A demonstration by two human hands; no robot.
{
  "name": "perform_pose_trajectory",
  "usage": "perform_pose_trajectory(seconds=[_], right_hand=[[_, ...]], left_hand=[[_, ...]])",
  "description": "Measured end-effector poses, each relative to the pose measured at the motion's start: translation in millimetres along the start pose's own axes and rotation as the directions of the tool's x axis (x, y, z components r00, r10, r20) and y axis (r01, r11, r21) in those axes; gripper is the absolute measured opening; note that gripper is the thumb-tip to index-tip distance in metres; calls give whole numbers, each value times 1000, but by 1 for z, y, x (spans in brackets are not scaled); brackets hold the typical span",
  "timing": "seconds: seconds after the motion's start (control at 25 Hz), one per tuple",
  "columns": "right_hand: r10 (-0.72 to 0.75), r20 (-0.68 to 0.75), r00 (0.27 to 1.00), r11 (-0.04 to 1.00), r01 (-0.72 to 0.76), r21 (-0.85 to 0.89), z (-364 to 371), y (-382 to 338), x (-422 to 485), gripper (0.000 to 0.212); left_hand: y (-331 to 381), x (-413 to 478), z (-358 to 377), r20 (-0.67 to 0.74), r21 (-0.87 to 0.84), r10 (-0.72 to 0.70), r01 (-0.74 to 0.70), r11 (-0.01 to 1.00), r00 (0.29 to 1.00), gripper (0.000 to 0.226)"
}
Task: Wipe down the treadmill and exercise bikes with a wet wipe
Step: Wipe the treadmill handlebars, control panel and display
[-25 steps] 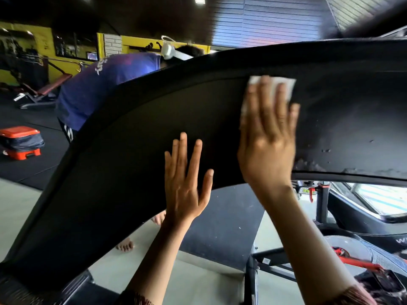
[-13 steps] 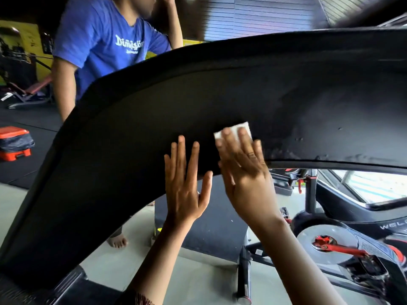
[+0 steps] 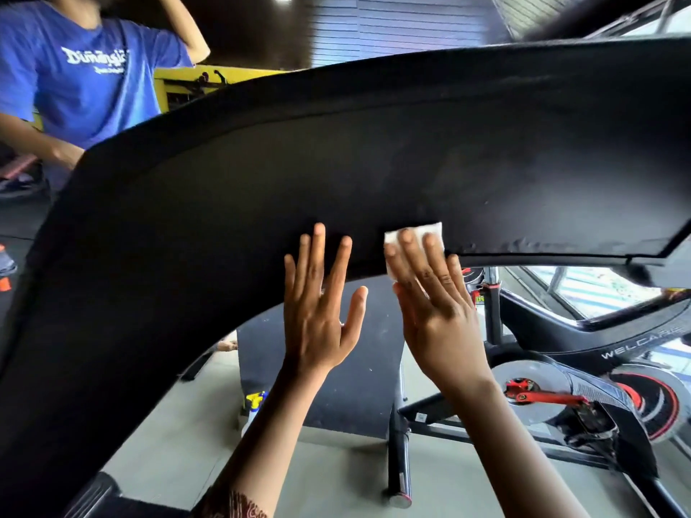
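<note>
A broad black treadmill panel [image 3: 336, 162] arches across the view from 8 o'clock up over the centre to 3 o'clock, its matte face turned toward the camera. The left hand [image 3: 318, 312] comes up from 6 o'clock with its fingers straight and spread wide. The fingertips lie flat against the panel's lower edge and the hand holds nothing. Just to its 3 o'clock side, close but apart from it, the right hand [image 3: 433, 304] presses a folded white wet wipe [image 3: 418, 230] flat on the panel with straight fingers. The wipe sits near the centre of the view, just above the panel's lower rim, and its top edge and corners show beyond the fingertips. At 4 o'clock, behind the right forearm, stands a black exercise bike [image 3: 598, 342] with a silver flywheel [image 3: 531, 413] and a red crank [image 3: 542, 397]. At 7 o'clock a spray bottle [image 3: 254, 405] stands on the grey floor [image 3: 179, 443] beside the left forearm. At 10 o'clock, behind the panel, stands a person in a blue t-shirt [image 3: 74, 76] with one arm raised.
</note>
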State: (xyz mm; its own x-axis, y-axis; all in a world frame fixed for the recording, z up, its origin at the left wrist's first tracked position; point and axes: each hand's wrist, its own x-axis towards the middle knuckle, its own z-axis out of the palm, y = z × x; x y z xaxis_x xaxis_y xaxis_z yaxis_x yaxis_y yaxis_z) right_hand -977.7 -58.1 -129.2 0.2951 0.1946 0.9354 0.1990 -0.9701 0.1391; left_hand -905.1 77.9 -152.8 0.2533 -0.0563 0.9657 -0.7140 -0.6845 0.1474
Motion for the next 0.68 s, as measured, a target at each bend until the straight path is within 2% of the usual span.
perform_pose_trajectory(seconds=[0.04, 0.08, 0.16, 0.24, 0.28, 0.32, 0.36, 0.4, 0.44, 0.48, 0.52, 0.6, 0.64, 0.68], right_hand=[[-37, 0, 999, 998, 37, -58, -6, 13, -1, 41], [-5, -25, 1000, 993, 3, -114, -15, 31, -5, 45], [191, -137, 972, 968, -209, -135, -35, 60, -11, 53], [380, -224, 898, 918, -395, -28, -41, 68, -12, 50], [395, -214, 893, 914, -405, -1, -39, 63, -10, 50], [334, -173, 927, 940, -340, -7, -37, 57, -9, 51], [212, -115, 971, 976, -217, -35, -35, 54, -9, 53], [86, -60, 994, 993, -91, -80, -37, 57, -10, 53], [20, -32, 999, 992, -24, -124, -41, 68, -11, 52], [42, -54, 998, 988, -50, -149, -47, 81, -12, 51], [136, -129, 982, 978, -154, -143, -53, 92, -14, 49], [363, -280, 889, 923, -385, -24, -59, 102, -16, 43], [393, -298, 870, 913, -408, 11, -58, 100, -18, 42], [364, -279, 889, 928, -372, 26, -57, 97, -21, 43]], left_hand=[[4, 2, 2, 3, -6, 18, -18, 1000, 1000, 55], [8, 4, 4, 2, -12, 31, -31, 999, 1000, 55], [15, 9, 7, -11, -18, 29, -30, 999, 1000, 55], [24, 14, 10, -35, -19, 4, -5, 1000, 999, 55], [29, 16, 12, -47, -22, -12, 11, 1000, 999, 56], [35, 19, 14, -56, -23, -24, 22, 999, 998, 56], [40, 21, 15, -63, -24, -25, 24, 999, 998, 56], [47, 25, 17, -67, -25, -10, 9, 1000, 998, 56], [54, 29, 19, -67, -26, 19, -21, 999, 998, 56], [60, 34, 22, -67, -25, 55, -57, 998, 996, 56], [65, 38, 23, -68, -26, 87, -88, 996, 994, 56], [75, 44, 26, -75, -32, 112, -115, 993, 991, 57], [80, 46, 27, -79, -35, 111, -114, 993, 991, 57], [85, 48, 28, -81, -33, 120, -123, 992, 989, 57]])
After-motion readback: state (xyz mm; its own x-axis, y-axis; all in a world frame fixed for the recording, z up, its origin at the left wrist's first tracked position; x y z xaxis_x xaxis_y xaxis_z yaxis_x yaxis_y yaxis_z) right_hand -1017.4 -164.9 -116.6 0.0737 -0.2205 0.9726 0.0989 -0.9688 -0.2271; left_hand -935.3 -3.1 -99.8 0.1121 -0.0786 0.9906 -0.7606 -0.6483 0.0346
